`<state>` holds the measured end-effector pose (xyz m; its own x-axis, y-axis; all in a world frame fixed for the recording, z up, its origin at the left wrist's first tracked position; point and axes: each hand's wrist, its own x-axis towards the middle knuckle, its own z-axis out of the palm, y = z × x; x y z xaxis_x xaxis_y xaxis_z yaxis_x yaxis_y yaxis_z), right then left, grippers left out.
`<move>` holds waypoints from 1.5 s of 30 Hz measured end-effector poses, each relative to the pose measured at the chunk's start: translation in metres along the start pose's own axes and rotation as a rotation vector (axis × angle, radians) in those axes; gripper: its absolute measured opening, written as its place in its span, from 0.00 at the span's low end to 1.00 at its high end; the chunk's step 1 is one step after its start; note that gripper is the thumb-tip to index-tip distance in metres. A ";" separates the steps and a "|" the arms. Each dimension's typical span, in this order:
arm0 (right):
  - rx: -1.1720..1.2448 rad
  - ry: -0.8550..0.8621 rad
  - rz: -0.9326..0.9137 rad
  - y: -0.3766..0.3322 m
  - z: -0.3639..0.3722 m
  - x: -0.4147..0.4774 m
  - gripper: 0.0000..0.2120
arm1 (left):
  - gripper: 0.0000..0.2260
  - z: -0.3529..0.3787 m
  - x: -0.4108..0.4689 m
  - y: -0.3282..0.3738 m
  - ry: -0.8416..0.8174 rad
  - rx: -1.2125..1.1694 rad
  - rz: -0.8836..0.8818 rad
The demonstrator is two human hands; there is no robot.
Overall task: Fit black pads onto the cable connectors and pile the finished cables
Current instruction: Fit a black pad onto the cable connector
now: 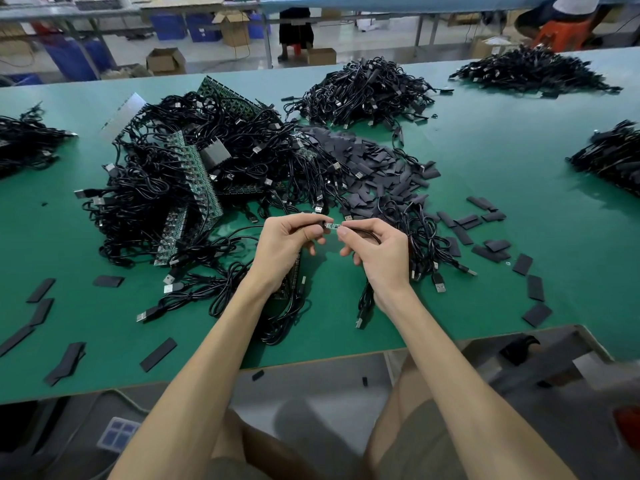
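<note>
We see the connector (pixel 333 225), a small green board, held above the worktop (pixel 485 150) between two hands. The left hand (pixel 289 242) pinches its left end between thumb and forefinger, and the right hand (pixel 379 252) pinches its right end the same way, with the other fingers of both curled under. A dark bit shows at the left fingertips, but we cannot tell whether it is a pad. Its cable (pixel 365 299) drops below the right wrist to a USB plug (pixel 360 322) near the worktop's front edge.

Just beyond the hands lies a heap of black pads (pixel 374 161), with loose pads (pixel 535 287) scattered to the right and more along the left front. To the left of the heap sprawls a tangle of cables (pixel 156 188), still threaded through green circuit strips (pixel 199 174). Any print on the strips is too small for us to read.

Further out on the worktop sit separate cable piles: one behind the pads (pixel 363 91), one at the far right corner (pixel 533 69), one at the right edge (pixel 613 157) and one at the left edge (pixel 24 140).

On the floor past the worktop we see open cardboard boxes (pixel 165 60) and blue bins (pixel 168 26); their contents are hidden from us. A person sits on an orange stool (pixel 561 34) at the top right.
</note>
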<state>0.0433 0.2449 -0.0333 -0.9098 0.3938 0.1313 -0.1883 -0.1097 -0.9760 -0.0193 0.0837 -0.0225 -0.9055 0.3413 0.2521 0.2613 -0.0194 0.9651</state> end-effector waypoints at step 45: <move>-0.179 -0.085 0.008 0.001 0.001 -0.002 0.03 | 0.06 0.003 -0.002 0.001 -0.047 0.131 -0.039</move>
<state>0.0446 0.2435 -0.0342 -0.9403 0.3144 0.1304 -0.1194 0.0542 -0.9914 -0.0160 0.0862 -0.0221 -0.9000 0.3829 0.2083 0.2708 0.1166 0.9555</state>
